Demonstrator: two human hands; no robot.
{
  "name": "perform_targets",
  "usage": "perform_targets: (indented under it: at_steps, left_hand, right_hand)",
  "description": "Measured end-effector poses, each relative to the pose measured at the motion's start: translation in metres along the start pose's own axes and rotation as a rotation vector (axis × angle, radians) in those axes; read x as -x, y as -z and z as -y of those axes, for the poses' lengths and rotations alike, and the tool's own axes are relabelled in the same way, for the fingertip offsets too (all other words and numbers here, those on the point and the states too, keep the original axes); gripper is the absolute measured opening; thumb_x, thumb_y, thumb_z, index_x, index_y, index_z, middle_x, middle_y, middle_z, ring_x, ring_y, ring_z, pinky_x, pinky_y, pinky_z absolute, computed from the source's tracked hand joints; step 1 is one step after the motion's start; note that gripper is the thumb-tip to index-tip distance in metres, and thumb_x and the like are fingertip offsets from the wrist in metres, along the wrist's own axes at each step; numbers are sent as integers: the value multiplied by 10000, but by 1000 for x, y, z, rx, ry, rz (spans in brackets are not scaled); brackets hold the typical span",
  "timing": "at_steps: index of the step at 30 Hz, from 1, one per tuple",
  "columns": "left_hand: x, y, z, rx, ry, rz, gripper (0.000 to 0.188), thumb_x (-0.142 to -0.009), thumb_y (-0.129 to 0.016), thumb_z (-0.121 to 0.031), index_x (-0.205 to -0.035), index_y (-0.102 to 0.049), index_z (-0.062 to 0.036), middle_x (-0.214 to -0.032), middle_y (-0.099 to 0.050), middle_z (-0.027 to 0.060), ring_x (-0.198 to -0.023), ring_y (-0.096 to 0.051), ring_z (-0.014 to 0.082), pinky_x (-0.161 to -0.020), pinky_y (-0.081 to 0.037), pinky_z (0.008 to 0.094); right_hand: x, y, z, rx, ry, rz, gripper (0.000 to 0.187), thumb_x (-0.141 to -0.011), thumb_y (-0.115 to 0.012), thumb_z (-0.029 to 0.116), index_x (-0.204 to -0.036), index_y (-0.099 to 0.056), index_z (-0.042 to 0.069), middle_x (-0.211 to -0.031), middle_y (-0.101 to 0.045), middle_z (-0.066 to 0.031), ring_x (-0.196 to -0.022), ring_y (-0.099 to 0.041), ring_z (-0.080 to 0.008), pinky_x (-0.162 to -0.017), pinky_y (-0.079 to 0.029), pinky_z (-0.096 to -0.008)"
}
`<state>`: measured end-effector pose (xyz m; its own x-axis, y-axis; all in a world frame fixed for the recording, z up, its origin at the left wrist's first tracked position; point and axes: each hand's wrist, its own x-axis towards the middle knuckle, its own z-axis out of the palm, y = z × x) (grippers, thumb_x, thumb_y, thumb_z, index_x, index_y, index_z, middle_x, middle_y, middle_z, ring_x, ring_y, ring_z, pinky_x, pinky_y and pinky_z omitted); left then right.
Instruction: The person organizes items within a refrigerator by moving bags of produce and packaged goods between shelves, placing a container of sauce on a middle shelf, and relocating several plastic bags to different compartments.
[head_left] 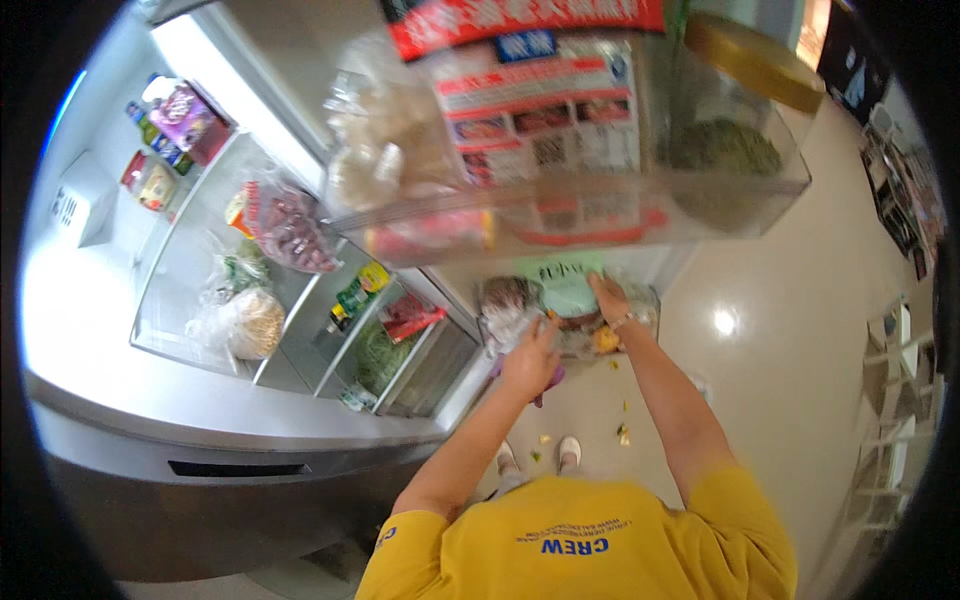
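Observation:
My left hand (533, 360) reaches to the front edge of the low fridge-door bin (590, 352), fingers stretched out beside a crumpled clear plastic bag (512, 326). On the bin's other side, my right hand (608, 298) is closed on the edge of a pale green package (567, 294) that stands up in the bin. Its fingertips are partly hidden behind the package. A bag of dark reddish contents (506, 293) sits left of the package, and a yellow-orange item (605, 340) lies below my right wrist. Something purple (555, 376) shows under my left hand.
An upper door bin (560, 215) with bags and a gold-lidded jar (750, 60) juts over my hands. At left, the open fridge has glass shelves (190, 335) holding bagged food, bottles and jars. Scraps (623, 434) lie on the floor near my feet. Chairs (905, 340) stand far right.

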<state>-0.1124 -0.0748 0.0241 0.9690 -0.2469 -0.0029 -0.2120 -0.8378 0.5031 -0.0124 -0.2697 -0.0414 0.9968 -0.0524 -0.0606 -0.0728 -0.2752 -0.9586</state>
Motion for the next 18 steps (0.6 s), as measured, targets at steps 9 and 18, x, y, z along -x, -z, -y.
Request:
perform_targets:
  at_steps: [9,18]
  left_hand:
    - [-27,-14,13,-34,-29,154,669,-745,-604,-259,-1364,-352,-228,-1359,-390,185,-1020,-563,362,-819,-480,429]
    - [-19,6,37,511,116,-134,416,-800,-631,-217,-1170,-565,-39,-1054,-637,109,-878,-608,182,-773,-467,296]
  right_hand:
    - [-18,-3,-19,-150,41,-109,263,-891,-511,249,-1018,-608,41,-915,-636,-98,-815,-564,-189,-741,-442,-301]
    - [22,8,1,60,109,-283,299,-875,-531,130,-1153,-531,19,-967,-619,-87,-854,-576,-184,-773,-449,-282]
